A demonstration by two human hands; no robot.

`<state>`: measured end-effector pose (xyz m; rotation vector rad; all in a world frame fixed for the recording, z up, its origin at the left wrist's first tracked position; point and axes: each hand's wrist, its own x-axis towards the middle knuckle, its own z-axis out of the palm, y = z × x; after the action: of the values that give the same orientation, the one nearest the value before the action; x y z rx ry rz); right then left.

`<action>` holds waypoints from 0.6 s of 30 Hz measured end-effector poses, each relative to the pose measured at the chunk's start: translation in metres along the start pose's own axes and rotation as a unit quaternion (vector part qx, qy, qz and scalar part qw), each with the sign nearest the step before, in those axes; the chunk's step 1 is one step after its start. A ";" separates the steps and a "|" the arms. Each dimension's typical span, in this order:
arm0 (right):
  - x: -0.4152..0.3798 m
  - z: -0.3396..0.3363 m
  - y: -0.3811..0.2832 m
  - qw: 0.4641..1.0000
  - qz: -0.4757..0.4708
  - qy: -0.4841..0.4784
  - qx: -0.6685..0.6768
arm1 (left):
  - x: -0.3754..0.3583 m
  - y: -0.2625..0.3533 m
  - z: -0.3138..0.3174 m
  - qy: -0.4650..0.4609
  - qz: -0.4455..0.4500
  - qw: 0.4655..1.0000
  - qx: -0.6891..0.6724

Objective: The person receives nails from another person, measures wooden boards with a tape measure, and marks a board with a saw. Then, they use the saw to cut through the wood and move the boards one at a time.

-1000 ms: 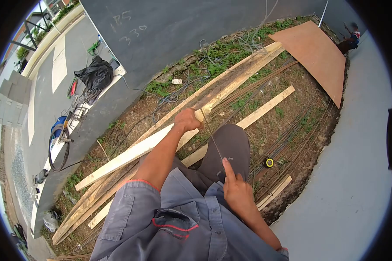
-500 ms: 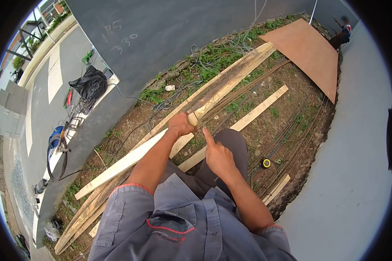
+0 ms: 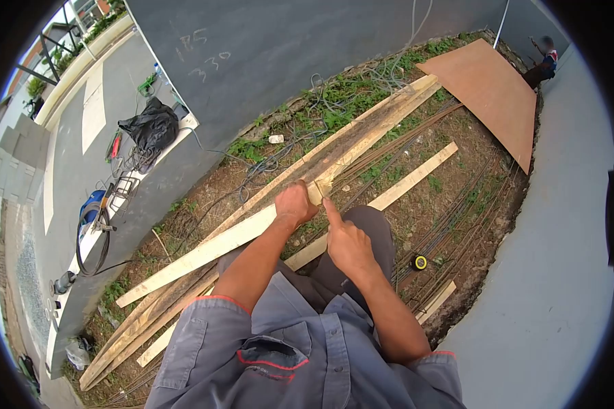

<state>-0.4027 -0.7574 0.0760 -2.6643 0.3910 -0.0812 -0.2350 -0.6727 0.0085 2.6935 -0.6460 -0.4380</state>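
Note:
My left hand (image 3: 297, 203) is closed over a pale wooden board (image 3: 208, 258) close to its far end, pressing it above the ground. The board slants down to the lower left. Just right of that grip, my right hand (image 3: 349, 242) is closed with its index finger stretched toward the board's end. It holds what looks like a handsaw (image 3: 321, 192), its thin blade seen edge-on at the wood; the handle is hidden by the fingers. Under the board lie long rough planks (image 3: 375, 126). Another narrow board (image 3: 416, 177) lies beyond my right knee.
A yellow-and-black tape measure (image 3: 419, 262) lies right of my knee near thin steel rods (image 3: 457, 221). A brown plywood sheet (image 3: 488, 95) leans at the back, where another person (image 3: 544, 65) is. Grey walls flank the strip; a black bag (image 3: 150, 126) sits on the left ledge.
The blade stuck out past the board's far edge before and now hardly shows, with my right hand still close to the cut. The view has shifted slightly, moving the scene rightward and down.

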 end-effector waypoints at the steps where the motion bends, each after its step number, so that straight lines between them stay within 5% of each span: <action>1: -0.035 -0.024 -0.011 0.999 0.026 -0.043 -0.002 | -0.002 -0.005 0.004 -0.003 -0.005 1.000 -0.004; 4: -0.112 -0.062 -0.023 0.995 0.059 -0.082 -0.005 | 0.004 -0.007 0.005 -0.003 -0.003 1.000 0.025; 12: -0.016 0.006 0.003 1.000 -0.006 -0.002 0.020 | 0.005 -0.005 -0.002 -0.012 -0.007 1.000 0.015; 14: -0.090 -0.034 -0.007 0.999 0.021 -0.046 0.004 | 0.004 -0.009 -0.006 -0.027 -0.014 1.000 0.000; 18: -0.117 -0.051 -0.014 0.997 0.046 -0.054 0.012 | 0.012 -0.008 0.003 -0.035 -0.012 0.999 0.014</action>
<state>-0.5170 -0.7337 0.1284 -2.6088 0.4732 0.0840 -0.2226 -0.6722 0.0001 2.7256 -0.6444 -0.5356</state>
